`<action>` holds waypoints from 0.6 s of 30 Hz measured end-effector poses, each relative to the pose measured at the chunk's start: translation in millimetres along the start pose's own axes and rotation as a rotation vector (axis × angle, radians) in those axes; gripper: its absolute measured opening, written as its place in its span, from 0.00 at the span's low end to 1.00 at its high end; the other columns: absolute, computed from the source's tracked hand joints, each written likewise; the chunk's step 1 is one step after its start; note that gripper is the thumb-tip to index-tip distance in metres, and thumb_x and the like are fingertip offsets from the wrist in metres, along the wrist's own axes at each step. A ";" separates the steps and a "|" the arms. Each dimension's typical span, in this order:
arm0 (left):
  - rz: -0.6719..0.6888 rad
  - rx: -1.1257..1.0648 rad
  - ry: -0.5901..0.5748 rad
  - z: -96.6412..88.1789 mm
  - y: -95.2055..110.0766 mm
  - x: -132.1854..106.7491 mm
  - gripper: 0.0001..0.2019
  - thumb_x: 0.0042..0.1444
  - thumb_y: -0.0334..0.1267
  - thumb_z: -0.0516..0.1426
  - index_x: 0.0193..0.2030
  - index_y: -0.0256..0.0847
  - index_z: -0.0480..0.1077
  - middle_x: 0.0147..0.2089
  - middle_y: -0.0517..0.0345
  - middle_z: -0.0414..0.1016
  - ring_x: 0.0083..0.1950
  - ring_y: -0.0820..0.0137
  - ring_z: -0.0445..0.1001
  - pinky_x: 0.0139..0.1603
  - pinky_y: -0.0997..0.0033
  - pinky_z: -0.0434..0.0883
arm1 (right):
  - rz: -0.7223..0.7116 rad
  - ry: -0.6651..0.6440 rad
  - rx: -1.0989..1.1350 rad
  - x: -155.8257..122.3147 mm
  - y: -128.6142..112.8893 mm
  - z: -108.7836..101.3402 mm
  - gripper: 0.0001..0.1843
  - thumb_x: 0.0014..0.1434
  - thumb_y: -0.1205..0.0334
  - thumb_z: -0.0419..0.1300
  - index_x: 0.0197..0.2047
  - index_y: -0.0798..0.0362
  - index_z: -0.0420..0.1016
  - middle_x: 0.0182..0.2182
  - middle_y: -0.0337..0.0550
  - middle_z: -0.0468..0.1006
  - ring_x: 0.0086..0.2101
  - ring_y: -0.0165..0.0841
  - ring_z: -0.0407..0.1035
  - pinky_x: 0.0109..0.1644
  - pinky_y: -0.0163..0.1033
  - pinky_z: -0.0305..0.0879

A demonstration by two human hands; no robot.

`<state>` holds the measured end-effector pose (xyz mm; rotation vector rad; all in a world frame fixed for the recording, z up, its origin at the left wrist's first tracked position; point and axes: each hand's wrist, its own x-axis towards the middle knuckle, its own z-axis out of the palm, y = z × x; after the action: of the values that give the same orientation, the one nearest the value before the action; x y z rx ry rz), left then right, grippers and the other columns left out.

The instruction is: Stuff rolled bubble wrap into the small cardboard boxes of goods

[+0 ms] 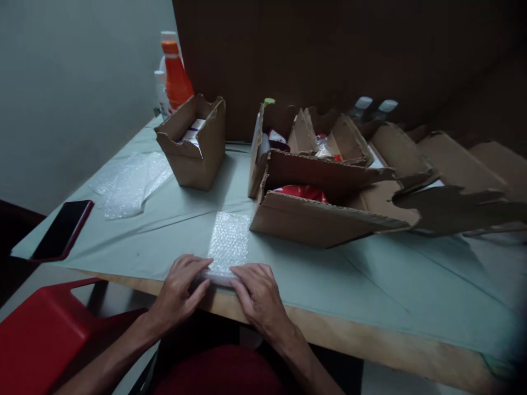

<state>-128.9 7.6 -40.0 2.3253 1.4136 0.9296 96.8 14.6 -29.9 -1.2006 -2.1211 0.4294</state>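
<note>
A strip of bubble wrap [229, 241] lies on the green table cover [173, 219], running away from me. Its near end is rolled up at the table's front edge. My left hand [181, 288] and my right hand [257, 293] rest side by side on that roll, fingers curled over it and pressing it down. Whatever is inside the roll is hidden.
A small open carton [193, 145] stands at the back left, with an orange bottle [177, 77] behind it. Larger open cartons [329, 186] fill the middle and right. Loose bubble wrap sheets [129, 184] and a dark phone [63, 229] lie at the left. A red chair [41, 334] sits below left.
</note>
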 end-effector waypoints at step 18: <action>-0.128 -0.062 -0.078 -4.4 -1.9 9.9 0.17 0.65 0.34 0.54 0.60 0.41 0.67 0.47 0.50 0.77 0.48 0.60 0.73 0.51 0.57 0.72 | 0.041 -0.097 -0.030 7.8 4.6 -8.1 0.13 0.66 0.67 0.57 0.53 0.51 0.75 0.48 0.47 0.82 0.46 0.39 0.75 0.51 0.46 0.68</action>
<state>-130.0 16.6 -33.8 2.1742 1.4613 0.8250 102.4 23.3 -23.6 -1.2659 -2.1947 0.4844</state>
